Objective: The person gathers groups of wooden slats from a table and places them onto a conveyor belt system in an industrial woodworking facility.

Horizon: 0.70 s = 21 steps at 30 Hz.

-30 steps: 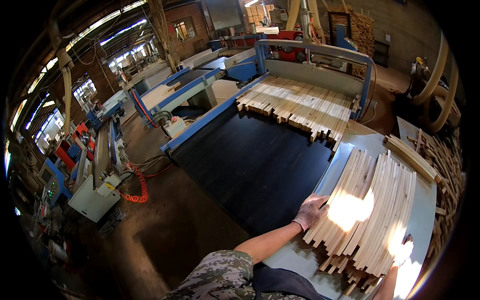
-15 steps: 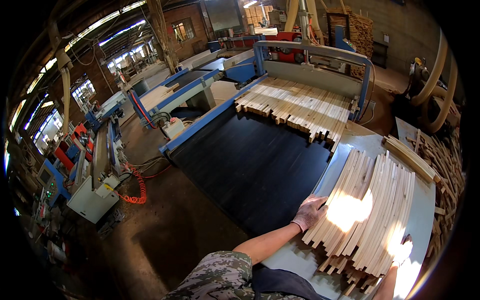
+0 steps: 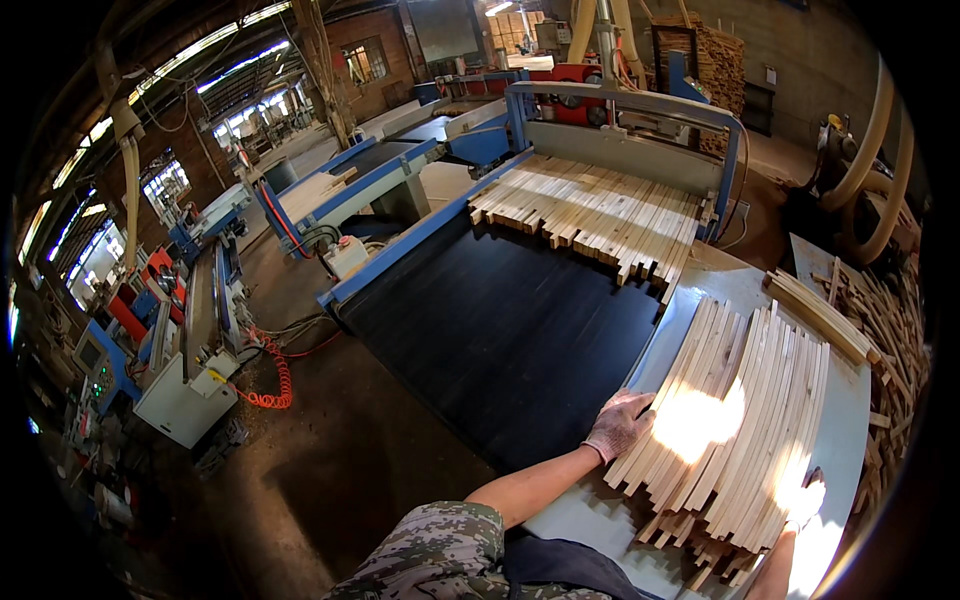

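Note:
A layered stack of pale wooden strips (image 3: pixel 735 410) lies on the grey side table, its ends uneven and a patch of bright sunlight across it. My left hand (image 3: pixel 620 425), in a knitted glove, is against the left side of the stack with its fingers curved at the edge. On the opposite side my right hand (image 3: pixel 806 502), also gloved, grips the right edge of the stack; strong light washes out part of it. The strips sit between both hands.
A black conveyor belt (image 3: pixel 500 330) runs left of the table, with a row of wooden strips (image 3: pixel 600 215) beneath the blue machine frame (image 3: pixel 740 180) at its far end. More strips (image 3: pixel 822 318) lie at the table's far right edge, beside a scrap-wood heap (image 3: pixel 895 390).

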Each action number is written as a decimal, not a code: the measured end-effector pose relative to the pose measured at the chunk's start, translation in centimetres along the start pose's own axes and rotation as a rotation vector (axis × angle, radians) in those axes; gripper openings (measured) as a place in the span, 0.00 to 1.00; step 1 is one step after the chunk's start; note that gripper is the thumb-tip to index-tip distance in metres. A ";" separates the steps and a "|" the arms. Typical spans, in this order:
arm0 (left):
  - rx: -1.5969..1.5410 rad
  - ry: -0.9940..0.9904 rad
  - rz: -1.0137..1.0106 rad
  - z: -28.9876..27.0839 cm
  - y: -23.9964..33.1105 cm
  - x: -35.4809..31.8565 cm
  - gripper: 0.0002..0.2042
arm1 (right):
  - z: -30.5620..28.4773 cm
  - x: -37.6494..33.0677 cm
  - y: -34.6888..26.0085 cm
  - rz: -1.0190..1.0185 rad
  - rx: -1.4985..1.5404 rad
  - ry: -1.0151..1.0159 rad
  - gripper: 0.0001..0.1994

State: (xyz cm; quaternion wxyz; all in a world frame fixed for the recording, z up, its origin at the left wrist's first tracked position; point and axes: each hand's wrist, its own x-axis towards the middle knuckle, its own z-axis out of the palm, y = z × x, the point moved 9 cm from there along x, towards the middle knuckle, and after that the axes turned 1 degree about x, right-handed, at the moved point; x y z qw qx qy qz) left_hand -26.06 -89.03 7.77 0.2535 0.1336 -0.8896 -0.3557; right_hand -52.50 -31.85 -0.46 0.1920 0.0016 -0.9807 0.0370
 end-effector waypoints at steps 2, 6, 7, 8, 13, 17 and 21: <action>0.007 0.002 0.003 0.0 0.0 0.0 0.21 | 0.1 0.1 0.2 0.003 0.003 -0.005 0.28; -0.003 0.017 0.010 0.0 -0.1 -0.1 0.21 | 0.4 0.5 0.3 0.001 -0.009 -0.016 0.29; -0.006 0.026 0.017 -0.1 0.1 0.0 0.21 | 0.5 0.5 0.4 0.001 -0.015 -0.015 0.29; -0.011 0.021 0.012 -0.1 0.1 0.0 0.21 | 0.6 0.5 0.5 0.000 -0.019 -0.018 0.29; -0.012 -0.001 -0.006 -0.2 0.3 0.0 0.21 | 1.4 0.6 1.0 -0.001 -0.040 -0.031 0.30; 0.002 0.014 0.010 -0.1 0.2 -0.1 0.22 | 2.2 0.8 1.5 -0.001 -0.058 -0.047 0.30; -0.006 -0.011 -0.026 -0.5 0.4 -0.1 0.22 | 1.8 1.1 0.6 -0.001 -0.059 -0.075 0.30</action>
